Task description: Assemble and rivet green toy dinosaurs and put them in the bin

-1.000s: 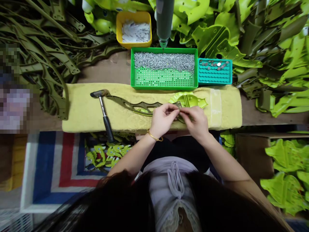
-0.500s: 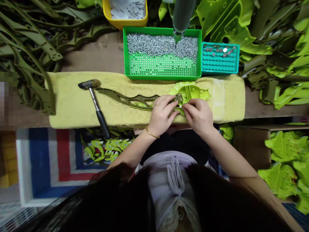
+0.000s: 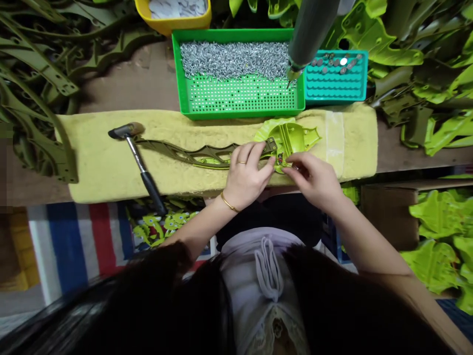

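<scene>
On the yellow cloth lies a lime-green plastic shell, its ribbed inside facing up. A long curved olive plastic piece reaches left from it, one end lying over the shell. My left hand is closed over that end, fingertips at the shell. A tiny metallic part with a bit of red sits between my hands in the shell's lower part. My right hand is pinched just right of it; whatever its fingertips hold is too small to name. A hammer lies on the left, touching the olive piece's far end.
A green tray of small screws stands behind the cloth, beside a teal tray with small round discs. A power screwdriver hangs above them. Olive and lime-green parts are piled on both sides. A yellow bin holds pale pieces.
My right hand has drawn back slightly to the right from the small metallic part. My left hand stays on the olive piece. The view has shifted, and the screwdriver appears farther right.
</scene>
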Action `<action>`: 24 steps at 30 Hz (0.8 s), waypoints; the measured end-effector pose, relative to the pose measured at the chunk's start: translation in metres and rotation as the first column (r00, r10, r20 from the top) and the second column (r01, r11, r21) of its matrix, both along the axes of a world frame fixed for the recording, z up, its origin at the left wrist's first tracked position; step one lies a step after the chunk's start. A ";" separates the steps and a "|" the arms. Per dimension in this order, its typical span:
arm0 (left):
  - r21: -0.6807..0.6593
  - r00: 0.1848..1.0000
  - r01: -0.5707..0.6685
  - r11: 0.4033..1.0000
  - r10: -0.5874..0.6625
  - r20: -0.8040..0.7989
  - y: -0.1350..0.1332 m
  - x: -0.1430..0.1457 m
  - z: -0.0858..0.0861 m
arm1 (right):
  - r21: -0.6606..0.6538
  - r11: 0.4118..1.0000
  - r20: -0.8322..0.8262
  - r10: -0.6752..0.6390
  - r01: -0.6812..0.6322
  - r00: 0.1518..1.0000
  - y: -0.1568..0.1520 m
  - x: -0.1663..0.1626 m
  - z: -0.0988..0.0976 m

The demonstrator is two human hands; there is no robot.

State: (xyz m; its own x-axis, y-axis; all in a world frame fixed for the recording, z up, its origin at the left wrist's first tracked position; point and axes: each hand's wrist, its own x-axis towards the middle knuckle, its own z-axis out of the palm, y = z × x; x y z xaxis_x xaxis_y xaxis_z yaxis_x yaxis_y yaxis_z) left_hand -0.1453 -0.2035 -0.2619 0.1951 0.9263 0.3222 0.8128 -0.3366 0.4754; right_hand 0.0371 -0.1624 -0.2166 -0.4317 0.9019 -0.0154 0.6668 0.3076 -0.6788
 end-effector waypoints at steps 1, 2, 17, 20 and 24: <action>0.007 1.000 0.002 1.000 -0.001 -0.009 0.001 0.002 0.001 | -0.076 0.997 -0.107 -0.013 0.004 0.994 0.002 0.003 0.002; 0.013 1.000 0.001 1.000 -0.001 -0.015 0.002 0.004 0.002 | -0.164 0.986 -0.216 -0.041 0.006 0.976 0.004 0.005 0.003; 0.101 0.986 -0.151 0.983 0.143 0.083 0.015 0.015 -0.001 | 0.357 0.934 -0.030 -0.017 0.026 0.999 -0.013 0.012 -0.041; 0.056 0.993 -0.086 0.995 0.081 0.091 0.014 0.010 0.000 | 0.471 0.882 0.005 0.024 -0.024 1.000 -0.011 0.012 -0.048; 0.032 0.992 -0.080 0.996 0.076 0.104 0.015 0.010 0.003 | 0.543 0.836 0.049 0.069 -0.084 0.996 -0.007 0.014 -0.046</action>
